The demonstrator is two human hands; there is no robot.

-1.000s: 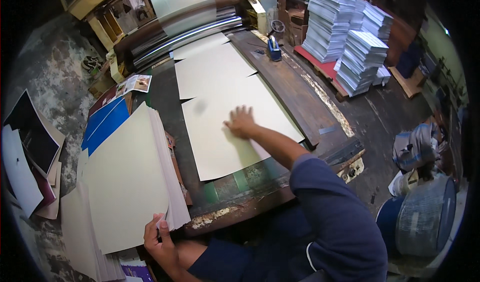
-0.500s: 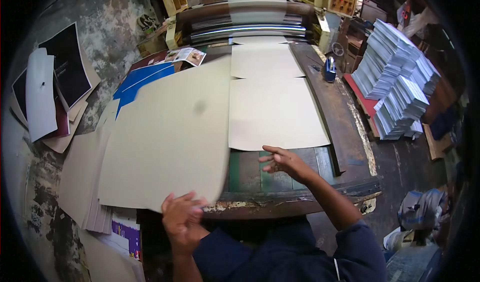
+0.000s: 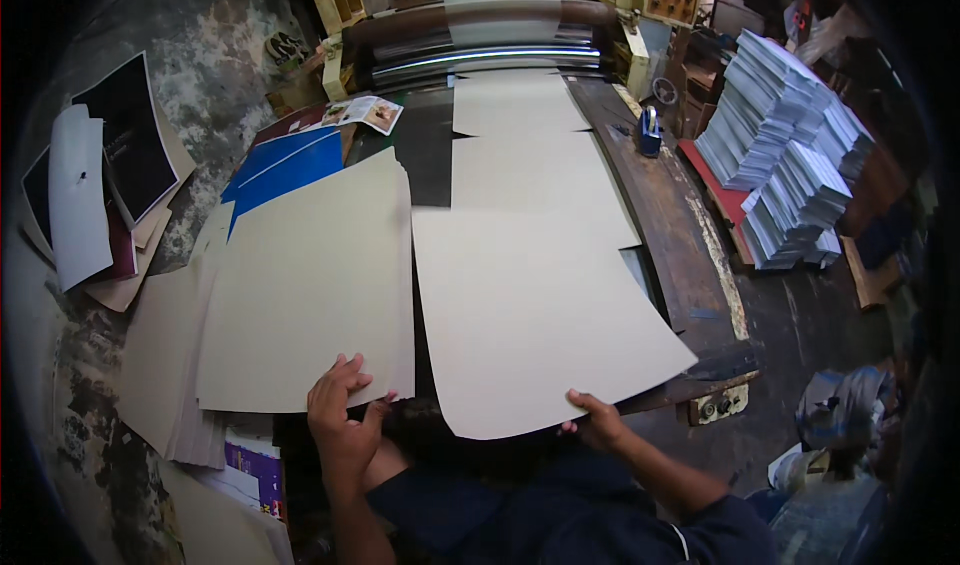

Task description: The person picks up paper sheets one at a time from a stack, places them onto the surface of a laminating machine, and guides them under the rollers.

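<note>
My right hand [image 3: 598, 423] pinches the near edge of a large cream sheet of board [image 3: 540, 335], thumb on top and fingers beneath. This sheet slants over the near edge of the machine's table, and its far end overlaps a row of cream sheets [image 3: 525, 175] leading to the rollers. To the left, my left hand [image 3: 345, 405] rests at the near right corner of a stack of cream board sheets [image 3: 300, 285]. Its fingers lie spread on the top sheet, with the thumb apart at the edge.
Metal rollers [image 3: 485, 60] cross the far end of the table, with a pale web [image 3: 500, 5] above. Blue sheets [image 3: 285, 165] lie beyond the stack. A blue tape dispenser [image 3: 649, 133] stands right, near tall piles of white paper [image 3: 770, 115]. Printed sheets [image 3: 130, 145] are at far left.
A cream sheet has come off the left stack and swung right onto the table, its near edge now in my right hand. My left hand has settled on the stack's corner. The view shifted slightly.
</note>
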